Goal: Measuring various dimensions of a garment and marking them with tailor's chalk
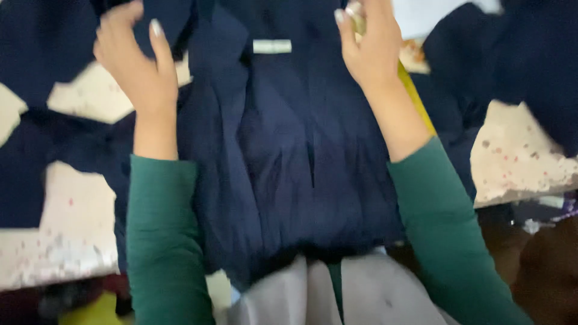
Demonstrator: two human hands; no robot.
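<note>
dark navy jacket (283,156) is spread flat dead centre on a pale speckled table (524,156). left hand (135,66) at 10 o'clock rests on its shoulder, fingers loose, not gripping. right hand (370,48) at 1 o'clock is pinched round a yellow ruler (415,99) lying along the jacket's edge.

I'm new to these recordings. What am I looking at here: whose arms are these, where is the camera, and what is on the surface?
There is no machine; one camera on a person's head looks down at their own arms in green sleeves. The left hand and right hand reach onto a dark navy garment with a small pale label, spread over a pale speckled surface. More navy cloth lies around it. A yellow strip runs from the right hand's fingers along the wrist. The picture is blurred, so whether either hand grips the cloth is unclear.
</note>
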